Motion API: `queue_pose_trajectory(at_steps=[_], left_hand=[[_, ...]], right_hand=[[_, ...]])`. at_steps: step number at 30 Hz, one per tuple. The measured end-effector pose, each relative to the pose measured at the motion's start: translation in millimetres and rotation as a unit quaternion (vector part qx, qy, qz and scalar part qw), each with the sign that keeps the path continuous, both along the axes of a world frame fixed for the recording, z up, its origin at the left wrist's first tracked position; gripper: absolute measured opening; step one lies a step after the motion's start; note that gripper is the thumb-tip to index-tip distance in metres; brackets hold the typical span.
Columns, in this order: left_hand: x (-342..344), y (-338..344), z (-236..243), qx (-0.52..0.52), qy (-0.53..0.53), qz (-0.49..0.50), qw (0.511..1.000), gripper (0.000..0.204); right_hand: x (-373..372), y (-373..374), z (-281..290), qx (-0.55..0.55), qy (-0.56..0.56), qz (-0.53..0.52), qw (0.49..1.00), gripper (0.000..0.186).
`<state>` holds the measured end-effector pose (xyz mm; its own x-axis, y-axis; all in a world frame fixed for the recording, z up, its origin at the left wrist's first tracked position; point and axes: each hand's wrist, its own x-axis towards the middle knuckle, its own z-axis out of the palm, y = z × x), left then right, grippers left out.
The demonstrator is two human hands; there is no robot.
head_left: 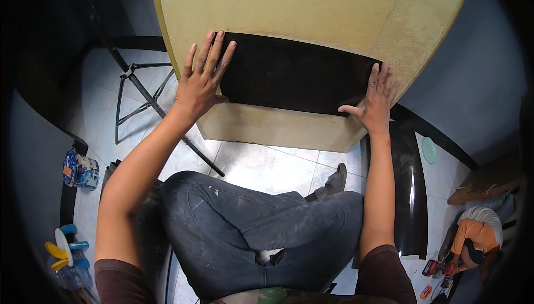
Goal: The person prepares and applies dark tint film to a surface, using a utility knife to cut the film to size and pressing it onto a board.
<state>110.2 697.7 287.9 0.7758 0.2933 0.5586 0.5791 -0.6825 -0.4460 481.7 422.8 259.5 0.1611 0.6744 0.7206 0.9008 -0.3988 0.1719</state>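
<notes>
A black rectangular sheet [295, 76] lies against the lower face of a large yellowish-beige panel [289, 1] in front of me. My left hand [200, 84] rests at the sheet's left end. Its fingers are stretched upward over the sheet's upper left corner and the beige surface, with the thumb near the lower corner. At the other end, my right hand [377, 101] lies with fingers extended along the sheet's right edge and the thumb out over its lower edge. Both hands are open and touch the surface without gripping anything. Whether the sheet is fixed cannot be seen.
A black tripod stand [130, 70] stands left of the panel. A paint can [82, 170] sits on the tiled floor. Long glossy black pieces [409, 193] lie beside me. At far right are a green disc [428, 150] and another person [475, 237] by a red power tool [439, 268].
</notes>
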Motion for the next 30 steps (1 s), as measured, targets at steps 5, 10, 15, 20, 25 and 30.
queue_pose_trajectory(at_steps=[5,10,15,20,25,30], left_hand=[[7.7,-12.0,2.0,-0.002,-0.019,0.026,0.999,0.158],[13.2,-21.5,0.6,0.04,-0.012,0.03,0.999,0.146],[39.3,-27.1,-2.8,0.106,-0.034,0.075,0.991,0.112],[69.9,-36.0,-10.0,0.083,-0.066,0.127,0.986,0.103],[72.7,-39.4,-10.4,0.084,-0.073,0.142,0.983,0.099],[70.7,-35.6,-8.3,0.059,-0.074,0.136,0.986,0.105]], right_hand=[[-2.8,-3.1,1.2,-0.005,-0.006,-0.013,1.0,0.167],[-13.3,-3.4,4.5,-0.03,0.019,-0.048,0.998,0.166],[-38.9,0.1,24.3,-0.061,0.043,-0.09,0.993,0.164],[-62.5,2.0,31.5,-0.09,0.054,-0.136,0.985,0.162],[-80.6,7.3,40.5,-0.102,0.058,-0.185,0.976,0.163],[-86.5,10.5,42.8,-0.099,0.047,-0.196,0.974,0.163]])
